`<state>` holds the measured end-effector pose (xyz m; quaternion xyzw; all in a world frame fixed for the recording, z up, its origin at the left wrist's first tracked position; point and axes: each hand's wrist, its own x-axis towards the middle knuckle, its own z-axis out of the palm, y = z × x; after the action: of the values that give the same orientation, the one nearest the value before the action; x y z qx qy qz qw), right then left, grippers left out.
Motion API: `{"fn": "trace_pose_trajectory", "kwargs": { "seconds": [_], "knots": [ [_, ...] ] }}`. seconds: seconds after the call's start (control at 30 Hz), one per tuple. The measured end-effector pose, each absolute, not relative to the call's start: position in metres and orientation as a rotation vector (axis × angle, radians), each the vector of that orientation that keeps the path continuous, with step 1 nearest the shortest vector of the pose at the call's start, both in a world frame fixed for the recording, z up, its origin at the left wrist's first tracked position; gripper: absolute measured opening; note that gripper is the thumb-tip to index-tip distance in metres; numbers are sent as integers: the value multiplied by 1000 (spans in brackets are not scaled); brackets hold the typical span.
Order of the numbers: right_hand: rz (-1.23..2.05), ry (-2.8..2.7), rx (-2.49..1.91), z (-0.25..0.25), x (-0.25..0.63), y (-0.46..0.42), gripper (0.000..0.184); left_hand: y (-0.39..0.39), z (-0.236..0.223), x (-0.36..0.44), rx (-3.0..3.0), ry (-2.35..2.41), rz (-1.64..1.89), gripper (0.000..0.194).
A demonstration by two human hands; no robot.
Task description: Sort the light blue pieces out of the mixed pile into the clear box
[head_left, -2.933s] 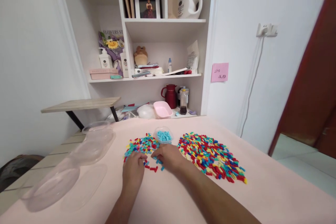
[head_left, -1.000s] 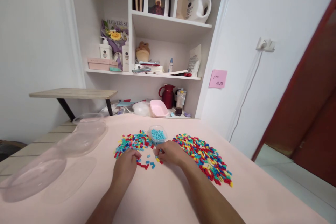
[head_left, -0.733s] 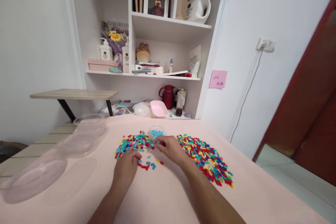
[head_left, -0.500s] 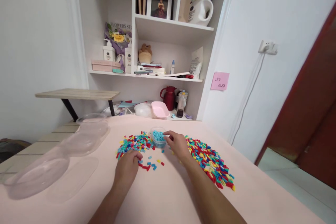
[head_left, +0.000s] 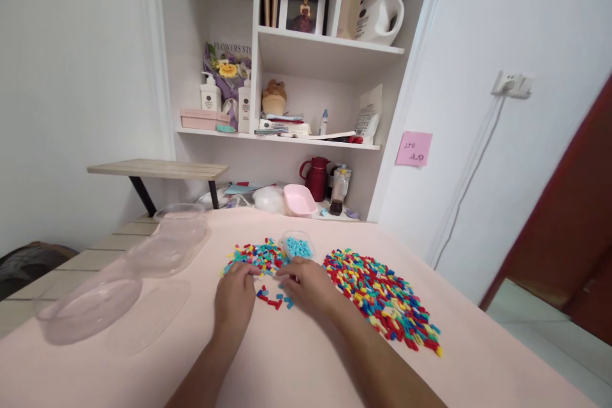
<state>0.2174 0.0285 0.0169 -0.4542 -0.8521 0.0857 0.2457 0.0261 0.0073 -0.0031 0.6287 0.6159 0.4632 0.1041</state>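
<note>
Two bare hands meet over a pink-covered tabletop (head_left: pixel 268 363). We find the left hand (head_left: pixel 234 298) at the near edge of a small mixed heap of plastic building bricks (head_left: pixel 258 255), its fingers loosely curled; the right hand (head_left: pixel 306 284) lies opposite, just in front of a clear plastic tub (head_left: pixel 312 246), thumb and forefinger close together. We cannot tell whether either hand has hold of a brick. Light-blue bricks (head_left: pixel 297 247) already lie inside the tub; a few red and blue bricks (head_left: pixel 272 301) lie loose between the hands. We judge the handling only partway along, since the small heap and a far larger mixed heap (head_left: pixel 380 293) lie outside the tub.
</note>
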Motion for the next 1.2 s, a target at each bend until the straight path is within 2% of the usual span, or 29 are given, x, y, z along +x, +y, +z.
{"fn": "trace_pose_trajectory", "kwargs": {
  "seconds": [0.2,0.37,0.47,0.6,0.87,1.2],
  "knots": [
    [156,-2384,-1412,13,209,28,21,7,-3,25,1788,1823,1426,32],
    [253,-2347,-1169,14,208,29,14,8,-5,24,1767,1809,1454,31],
    [257,-2084,-1077,16,216,37,16,7,-5,24,1743,1803,1472,30],
    [176,-1777,-1177,14,237,56,22,7,-3,25,1716,1784,1497,31],
    [232,-1662,-1256,9,255,71,36,6,-2,25,1703,1804,1484,31],
    [350,-2123,-976,10,215,38,26,5,1,27,1659,1807,1509,30]
  ]
}}
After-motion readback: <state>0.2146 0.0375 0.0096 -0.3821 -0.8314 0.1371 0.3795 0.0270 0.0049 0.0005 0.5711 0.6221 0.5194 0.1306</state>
